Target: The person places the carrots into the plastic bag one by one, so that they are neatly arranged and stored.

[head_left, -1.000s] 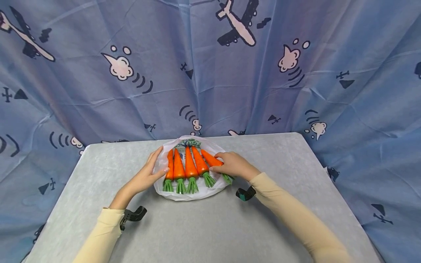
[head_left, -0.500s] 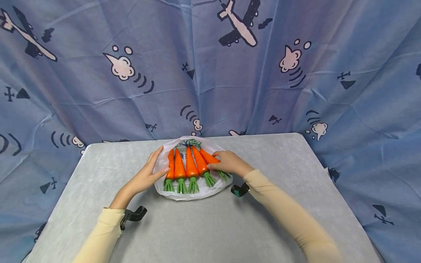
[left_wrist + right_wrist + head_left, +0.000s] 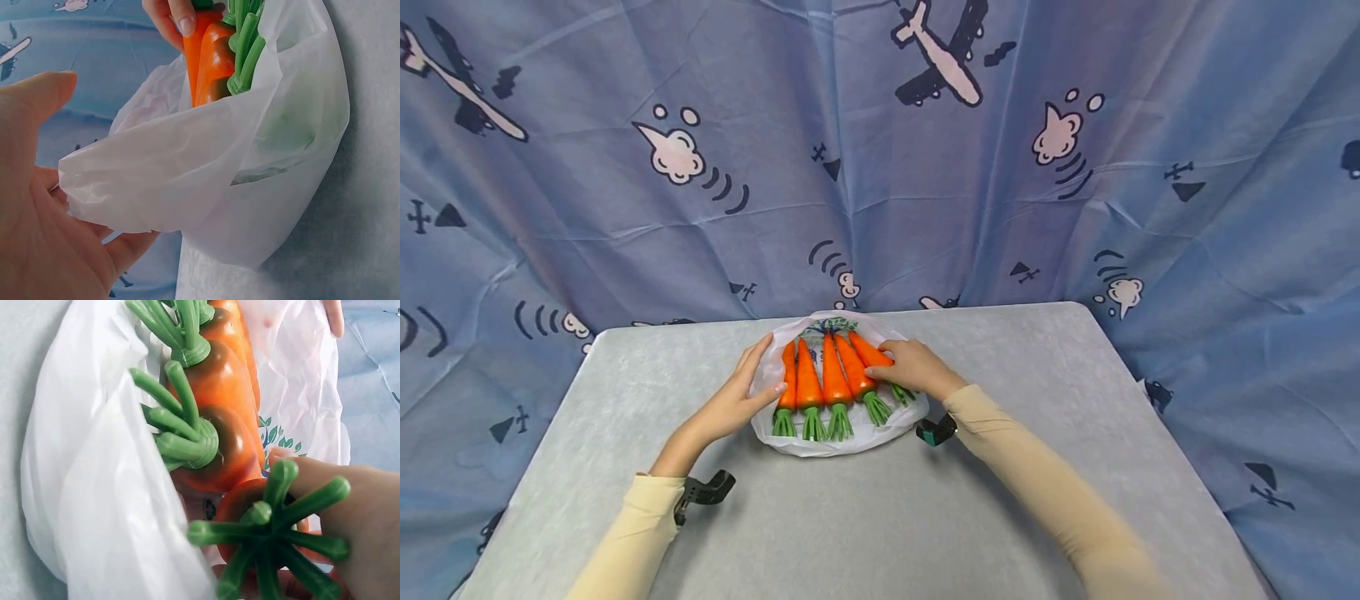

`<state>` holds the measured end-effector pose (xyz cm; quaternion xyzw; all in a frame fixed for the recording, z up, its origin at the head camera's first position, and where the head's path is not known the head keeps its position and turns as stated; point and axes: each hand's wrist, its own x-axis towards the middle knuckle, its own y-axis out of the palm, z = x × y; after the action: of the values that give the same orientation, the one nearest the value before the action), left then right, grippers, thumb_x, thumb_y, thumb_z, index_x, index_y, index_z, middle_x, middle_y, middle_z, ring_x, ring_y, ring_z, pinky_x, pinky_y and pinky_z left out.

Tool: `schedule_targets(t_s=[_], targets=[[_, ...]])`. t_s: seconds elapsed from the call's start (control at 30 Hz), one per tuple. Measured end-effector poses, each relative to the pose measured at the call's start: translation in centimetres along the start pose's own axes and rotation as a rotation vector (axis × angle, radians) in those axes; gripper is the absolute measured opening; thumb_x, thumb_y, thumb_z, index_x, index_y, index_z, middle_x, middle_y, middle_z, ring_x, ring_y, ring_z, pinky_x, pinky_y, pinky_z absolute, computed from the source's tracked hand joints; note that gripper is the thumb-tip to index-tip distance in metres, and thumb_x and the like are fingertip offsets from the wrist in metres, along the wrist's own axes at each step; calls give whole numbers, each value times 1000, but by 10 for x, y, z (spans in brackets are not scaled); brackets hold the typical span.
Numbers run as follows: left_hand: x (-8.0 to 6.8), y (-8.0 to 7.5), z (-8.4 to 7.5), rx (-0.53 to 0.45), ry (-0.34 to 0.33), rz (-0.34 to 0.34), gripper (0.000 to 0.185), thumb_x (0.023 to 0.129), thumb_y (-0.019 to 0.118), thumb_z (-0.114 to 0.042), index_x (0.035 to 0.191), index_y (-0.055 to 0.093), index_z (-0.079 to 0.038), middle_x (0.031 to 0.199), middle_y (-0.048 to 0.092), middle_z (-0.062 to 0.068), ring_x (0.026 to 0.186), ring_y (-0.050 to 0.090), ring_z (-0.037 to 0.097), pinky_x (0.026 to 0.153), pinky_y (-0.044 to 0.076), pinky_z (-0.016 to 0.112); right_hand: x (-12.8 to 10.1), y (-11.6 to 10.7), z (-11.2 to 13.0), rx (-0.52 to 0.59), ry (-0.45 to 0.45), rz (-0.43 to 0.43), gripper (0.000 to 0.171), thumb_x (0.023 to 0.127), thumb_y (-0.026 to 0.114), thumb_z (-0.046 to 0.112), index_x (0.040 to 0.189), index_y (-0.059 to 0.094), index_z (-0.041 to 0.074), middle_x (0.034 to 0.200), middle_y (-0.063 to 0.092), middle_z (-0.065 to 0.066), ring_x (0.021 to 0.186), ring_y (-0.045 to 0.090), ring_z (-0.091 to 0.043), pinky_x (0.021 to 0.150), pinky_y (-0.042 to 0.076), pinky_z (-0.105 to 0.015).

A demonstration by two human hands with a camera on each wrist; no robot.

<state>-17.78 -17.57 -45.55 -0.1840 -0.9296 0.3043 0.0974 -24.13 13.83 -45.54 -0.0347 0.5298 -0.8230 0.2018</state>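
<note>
Several orange carrots with green stem tufts lie side by side in a white plastic bag on the table. Around the rightmost carrot, my right hand curls its thumb and fingers. That carrot's green stems point at the camera in the right wrist view. At the bag's left side is my left hand, its fingers spread and fairly straight. In the left wrist view those fingers rest behind the bag's wall, and the thumb stands apart from it. The right fingertips are partly hidden.
The bag lies near the back of the grey table. Behind it hangs a blue curtain printed with planes. A dark camera mount sits under each wrist, the left mount and the right mount.
My right hand has moved left and slightly away from me with the rightmost carrot, bringing it closer to its neighbour in the bag. The left hand has stayed in place.
</note>
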Motion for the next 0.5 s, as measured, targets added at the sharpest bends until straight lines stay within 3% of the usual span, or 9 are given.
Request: schedule_targets(t_s=[0.3, 0.5], targets=[[0, 1, -1, 2, -7, 3, 83, 99, 60, -28, 161, 5, -18, 165, 10, 18, 151, 15, 44, 116, 21, 70, 4, 7, -2, 3, 5, -30, 64, 90, 67, 51, 132, 61, 4, 129, 68, -13, 118, 63, -32, 105, 48, -45], [0, 2, 0, -1, 9, -11, 84, 99, 61, -27, 161, 6, -15, 164, 13, 20, 151, 17, 43, 117, 20, 69, 7, 12, -4, 8, -25, -100, 60, 89, 68, 51, 126, 65, 4, 118, 72, -13, 105, 69, -28, 95, 54, -43]])
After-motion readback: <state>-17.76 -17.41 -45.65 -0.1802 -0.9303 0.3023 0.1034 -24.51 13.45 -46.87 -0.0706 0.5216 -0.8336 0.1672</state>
